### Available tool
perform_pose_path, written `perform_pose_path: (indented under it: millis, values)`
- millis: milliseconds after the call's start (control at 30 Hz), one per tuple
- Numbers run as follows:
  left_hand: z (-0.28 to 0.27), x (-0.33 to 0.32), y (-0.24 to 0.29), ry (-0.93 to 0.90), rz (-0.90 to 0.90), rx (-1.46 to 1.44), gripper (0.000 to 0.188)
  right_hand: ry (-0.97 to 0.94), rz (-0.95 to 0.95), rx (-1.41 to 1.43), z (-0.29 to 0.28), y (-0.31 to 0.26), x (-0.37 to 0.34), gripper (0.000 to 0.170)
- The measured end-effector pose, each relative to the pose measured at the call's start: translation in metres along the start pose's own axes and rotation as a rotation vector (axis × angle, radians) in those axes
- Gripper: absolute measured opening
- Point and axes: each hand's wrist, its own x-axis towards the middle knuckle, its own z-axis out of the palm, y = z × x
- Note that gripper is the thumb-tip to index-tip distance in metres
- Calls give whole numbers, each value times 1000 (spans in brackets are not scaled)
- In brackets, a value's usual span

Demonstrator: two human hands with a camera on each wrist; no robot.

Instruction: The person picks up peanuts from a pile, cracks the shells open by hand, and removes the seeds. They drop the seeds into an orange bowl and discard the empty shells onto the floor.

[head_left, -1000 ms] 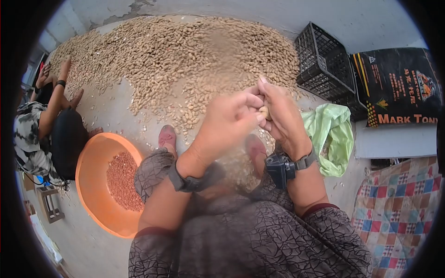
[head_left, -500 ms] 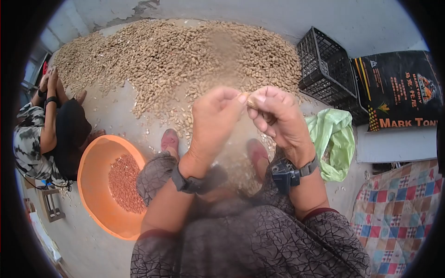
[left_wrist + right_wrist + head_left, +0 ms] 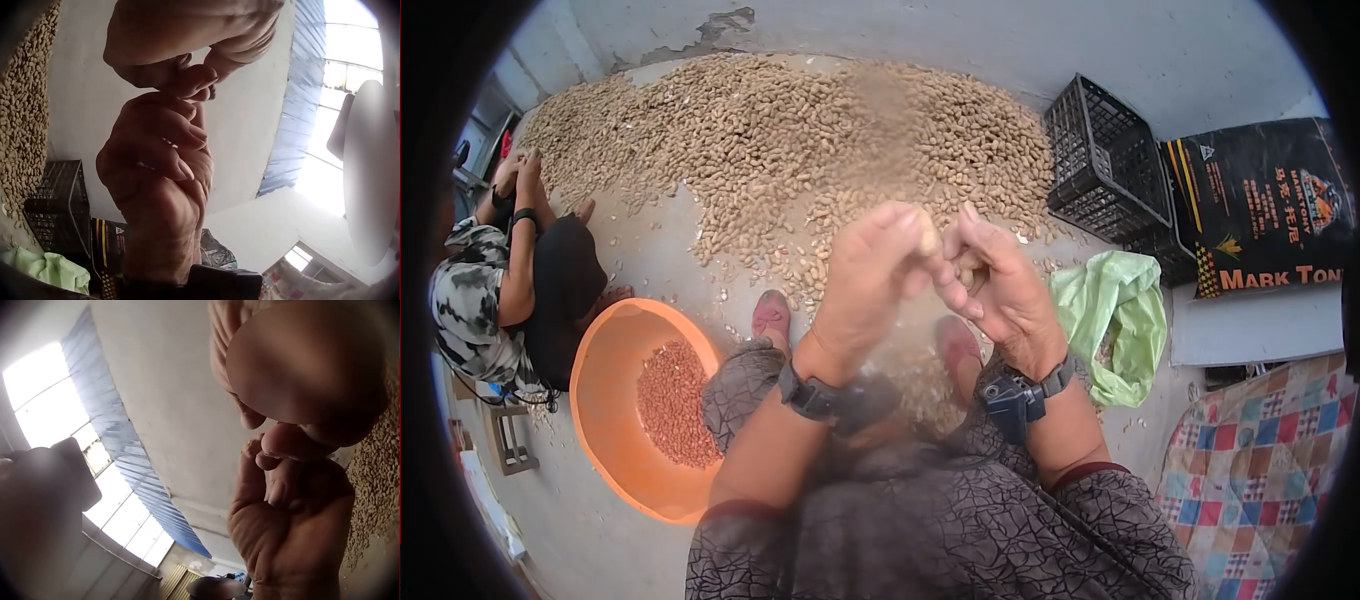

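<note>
Pinching a pale peanut [image 3: 928, 238] in the left hand [image 3: 858, 272], close to the curled right hand [image 3: 1007, 290] (apparently gripping another peanut [image 3: 969, 271]), held up in front presumably for close sight, with orange basin [image 3: 599, 405] and reddish kernels [image 3: 674, 408] beside the left leg [image 3: 736, 392] and unshelled heap [image 3: 750, 150] ahead, likely for easy reach.

Two hands work in front, one left hand [image 3: 865, 265] and one right hand [image 3: 1002, 290], with two wrist straps [image 3: 803, 396]. One other person [image 3: 478, 300] sits at the side. One heap of peanuts [image 3: 790, 130] holds too many to count, as do the kernels [image 3: 674, 405] in one basin [image 3: 605, 400]. Also: two shoes [image 3: 771, 318], one bag [image 3: 1085, 300], one sack [image 3: 1260, 200], one patchwork cloth [image 3: 1260, 470], one stool [image 3: 508, 440], at least one crate [image 3: 1090, 160].
</note>
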Motion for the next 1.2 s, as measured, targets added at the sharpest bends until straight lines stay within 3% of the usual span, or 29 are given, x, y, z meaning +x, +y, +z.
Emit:
perform_pose_path:
  millis: [133,200,333,500,633,700,1100,1200]
  values:
    - [0,0,5,-19,-19,-82,18,50,-82,-90,-9,1,4,23]
    - [-5,1,2,-88,-74,-277,19,16,-61,2,-11,-1,6,21]
    - [-1,1,4,-78,-83,-288,26,31,-92,-31,-6,-1,7,23]
    - [-1,-1,7,-91,-94,-220,29,130,-158,-297,9,-5,-2,26]
    - [-2,-1,8,-154,-92,-198,24,103,-112,-320,13,-8,-5,25]
    - [4,-4,6,-83,-101,-103,26,-9,-102,-311,9,-8,-6,27]
    - [19,-8,11,-121,-99,313,35,-88,-58,-343,17,-17,-10,26]
    - [12,-9,1,-168,-61,165,38,-47,-97,-291,9,-11,-8,23]
